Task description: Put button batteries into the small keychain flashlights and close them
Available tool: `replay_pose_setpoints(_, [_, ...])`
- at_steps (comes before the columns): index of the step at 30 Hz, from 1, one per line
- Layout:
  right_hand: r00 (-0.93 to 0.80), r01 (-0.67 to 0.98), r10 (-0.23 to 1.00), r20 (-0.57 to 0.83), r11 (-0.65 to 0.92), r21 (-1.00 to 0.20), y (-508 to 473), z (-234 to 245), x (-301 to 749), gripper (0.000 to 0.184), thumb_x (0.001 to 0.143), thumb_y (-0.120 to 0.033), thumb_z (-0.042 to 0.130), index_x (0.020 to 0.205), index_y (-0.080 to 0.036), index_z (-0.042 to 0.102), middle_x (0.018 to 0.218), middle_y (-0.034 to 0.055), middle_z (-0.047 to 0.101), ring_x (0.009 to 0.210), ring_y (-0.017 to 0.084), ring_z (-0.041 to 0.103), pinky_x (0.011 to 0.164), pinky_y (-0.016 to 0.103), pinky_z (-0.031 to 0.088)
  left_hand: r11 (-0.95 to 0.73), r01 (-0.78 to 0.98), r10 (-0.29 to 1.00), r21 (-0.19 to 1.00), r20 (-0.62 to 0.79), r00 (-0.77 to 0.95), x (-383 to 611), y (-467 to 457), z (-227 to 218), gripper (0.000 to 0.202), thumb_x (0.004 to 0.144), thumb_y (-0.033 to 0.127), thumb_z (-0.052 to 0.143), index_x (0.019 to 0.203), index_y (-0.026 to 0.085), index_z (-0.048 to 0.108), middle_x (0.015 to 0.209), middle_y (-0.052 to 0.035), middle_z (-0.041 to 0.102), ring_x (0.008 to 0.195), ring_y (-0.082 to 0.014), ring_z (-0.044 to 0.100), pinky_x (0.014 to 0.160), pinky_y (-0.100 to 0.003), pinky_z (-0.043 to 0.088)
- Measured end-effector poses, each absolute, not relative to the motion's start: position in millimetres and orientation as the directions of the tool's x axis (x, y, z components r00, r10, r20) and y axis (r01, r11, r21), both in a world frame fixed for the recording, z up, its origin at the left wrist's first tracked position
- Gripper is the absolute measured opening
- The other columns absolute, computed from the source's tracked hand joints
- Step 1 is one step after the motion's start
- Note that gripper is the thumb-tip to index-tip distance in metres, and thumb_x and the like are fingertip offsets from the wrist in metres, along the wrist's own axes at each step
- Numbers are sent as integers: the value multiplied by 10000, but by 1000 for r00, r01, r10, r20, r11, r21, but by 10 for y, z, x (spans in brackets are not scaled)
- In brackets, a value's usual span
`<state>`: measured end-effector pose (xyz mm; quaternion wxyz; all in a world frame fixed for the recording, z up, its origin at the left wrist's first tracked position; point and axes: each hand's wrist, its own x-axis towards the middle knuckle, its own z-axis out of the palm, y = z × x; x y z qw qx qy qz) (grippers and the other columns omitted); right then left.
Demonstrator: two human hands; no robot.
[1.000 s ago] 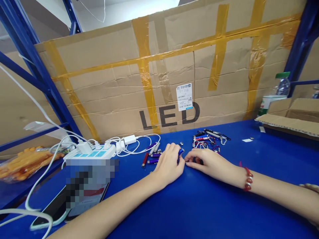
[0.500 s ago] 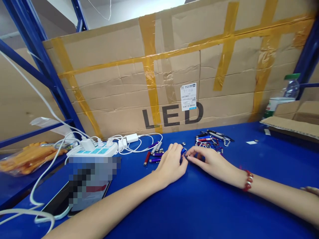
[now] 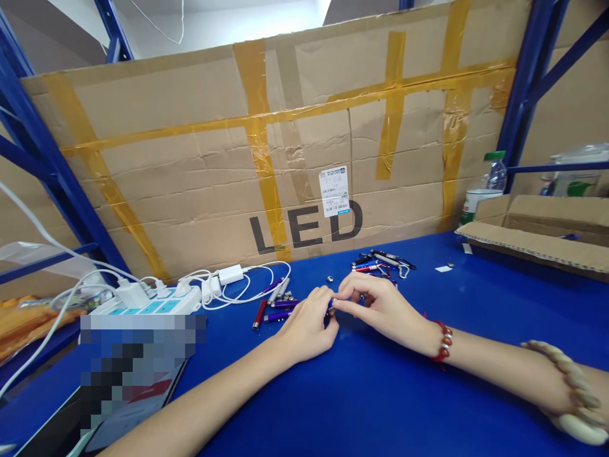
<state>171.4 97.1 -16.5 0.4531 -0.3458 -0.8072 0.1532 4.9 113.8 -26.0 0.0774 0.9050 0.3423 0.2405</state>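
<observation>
My left hand [image 3: 309, 325] is closed around a small blue metal tube [image 3: 330, 305], which the fingers mostly hide. At the tube's end, my right hand [image 3: 375, 306] pinches a tiny silvery piece [image 3: 334, 301] between thumb and forefinger. Left of the left hand lie purple tubes [image 3: 277, 316], a red tube [image 3: 259, 314] and silver tubes [image 3: 276, 292], all pen-like and short. Beyond the right hand is a pile of coloured tubes with carabiner clips [image 3: 375, 261], partly covered by that hand. A small silvery round part [image 3: 330, 279] lies between the groups.
A white power strip [image 3: 152, 309] with plugs and cables stands at left, with a phone-like device [image 3: 143, 393], partly pixelated, in front. A large taped cardboard box [image 3: 204, 184] walls off the back. An open carton [image 3: 547, 244] and a bottle [image 3: 485, 187] are at right.
The view has swung to the right, so more of the carton shows. My right fingertips have closed in on the blue tube's end; both hands stay together.
</observation>
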Motion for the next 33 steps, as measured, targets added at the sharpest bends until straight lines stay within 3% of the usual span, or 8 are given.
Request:
replay_pose_setpoints(7, [-365,398,686,629,726,-560,986,-158,1725,265,757,-358,632,608,-153,555,700,15,570,632,109,523,575,238,414,-746,562,664,357,335,668,27,1120,-255,116,739,165,412,752,199,302,761,14,412,684,-128,424,593,-260,344])
replay_pose_setpoints(15, [-358,508,735,575,670,-541,993,-154,1742,208,766,-373,609,749,-167,592,803,10,590,568,76,510,547,219,404,-668,656,744,351,333,579,55,1099,-244,56,783,199,385,789,203,330,799,-4,463,730,-153,472,623,-276,363])
replay_pose_setpoints(23, [-136,673,806,576,502,-544,1181,-44,1950,269,855,-406,432,787,-179,559,736,3,610,610,115,552,553,234,402,-542,728,840,419,299,453,69,1077,-223,129,821,226,369,943,211,330,829,-5,513,676,-135,512,622,-267,393])
replay_pose_setpoints(27, [-231,803,839,493,451,-390,1261,-121,1999,187,791,-355,511,806,-197,609,821,14,625,704,144,579,624,259,429,-539,732,842,417,290,455,72,1071,-216,145,820,220,369,957,208,321,834,-8,516,674,-138,516,650,-286,418])
replay_pose_setpoints(33, [-385,875,790,477,478,-85,1217,-160,1977,353,763,-508,544,908,-202,646,946,68,605,872,214,571,744,330,446,-541,733,841,413,293,456,64,1055,-211,162,819,219,369,973,206,322,863,-21,519,692,-144,530,680,-303,436])
